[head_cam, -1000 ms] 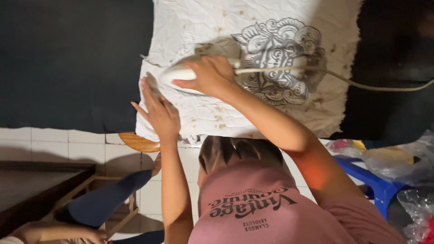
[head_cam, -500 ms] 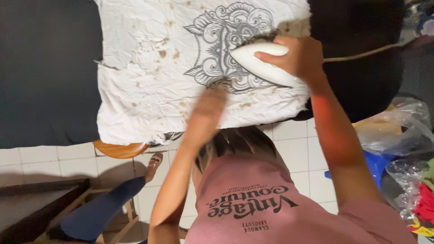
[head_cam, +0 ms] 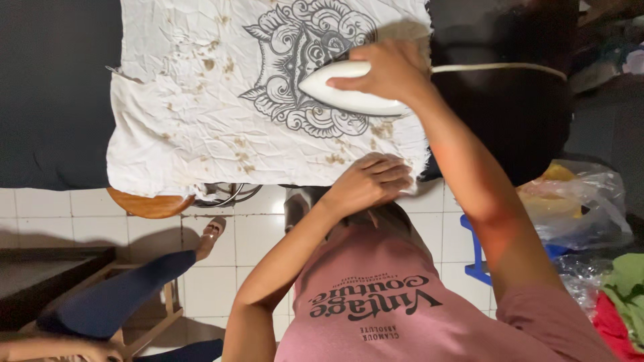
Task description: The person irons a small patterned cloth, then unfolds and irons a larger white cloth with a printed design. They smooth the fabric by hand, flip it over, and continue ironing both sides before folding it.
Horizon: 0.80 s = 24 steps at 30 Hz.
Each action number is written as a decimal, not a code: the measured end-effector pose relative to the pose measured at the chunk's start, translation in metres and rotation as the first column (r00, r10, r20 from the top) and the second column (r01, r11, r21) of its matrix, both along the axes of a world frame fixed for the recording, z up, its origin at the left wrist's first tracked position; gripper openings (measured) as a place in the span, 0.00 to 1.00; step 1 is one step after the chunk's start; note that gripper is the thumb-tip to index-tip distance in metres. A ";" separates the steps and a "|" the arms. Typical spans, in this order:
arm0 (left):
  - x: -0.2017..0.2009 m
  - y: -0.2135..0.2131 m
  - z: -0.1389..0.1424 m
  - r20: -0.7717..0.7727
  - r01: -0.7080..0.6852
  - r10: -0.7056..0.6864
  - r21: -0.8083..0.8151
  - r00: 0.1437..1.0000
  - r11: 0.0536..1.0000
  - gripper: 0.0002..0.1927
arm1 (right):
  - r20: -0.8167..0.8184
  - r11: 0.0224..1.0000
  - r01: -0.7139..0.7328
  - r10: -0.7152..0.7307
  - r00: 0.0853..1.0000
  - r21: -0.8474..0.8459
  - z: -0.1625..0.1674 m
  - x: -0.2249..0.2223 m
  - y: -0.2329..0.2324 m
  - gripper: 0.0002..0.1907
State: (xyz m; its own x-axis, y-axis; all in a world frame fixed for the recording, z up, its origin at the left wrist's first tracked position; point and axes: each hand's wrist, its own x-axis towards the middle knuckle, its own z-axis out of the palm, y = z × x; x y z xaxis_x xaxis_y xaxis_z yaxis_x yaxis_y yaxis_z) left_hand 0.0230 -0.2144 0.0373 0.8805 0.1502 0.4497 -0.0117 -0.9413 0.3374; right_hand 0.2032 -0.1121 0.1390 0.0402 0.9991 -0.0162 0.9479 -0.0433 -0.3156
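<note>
Pink short-sleeved T-shirt, dark printed lettering across the chest, bare forearms, no rings or watch
</note>
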 end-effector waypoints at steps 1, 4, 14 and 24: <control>-0.002 0.000 0.004 0.044 0.004 -0.001 -0.077 0.999 0.997 0.13 | 0.105 0.994 -0.050 0.039 0.994 0.099 -0.003 -0.003 -0.004 0.34; -0.017 0.005 0.017 0.158 -0.066 0.116 -0.292 0.981 0.954 0.15 | 0.020 0.978 -0.140 0.145 0.989 -0.155 -0.004 0.009 -0.021 0.35; -0.149 0.078 0.028 -0.040 -0.877 0.890 -0.196 0.455 0.439 0.19 | 0.199 0.981 -0.017 0.056 0.978 -0.193 -0.004 0.063 -0.104 0.41; -0.244 0.103 0.020 -0.139 -0.947 0.950 -0.199 0.280 0.251 0.24 | 0.012 0.982 -0.037 0.040 0.999 -0.184 -0.009 -0.008 -0.024 0.35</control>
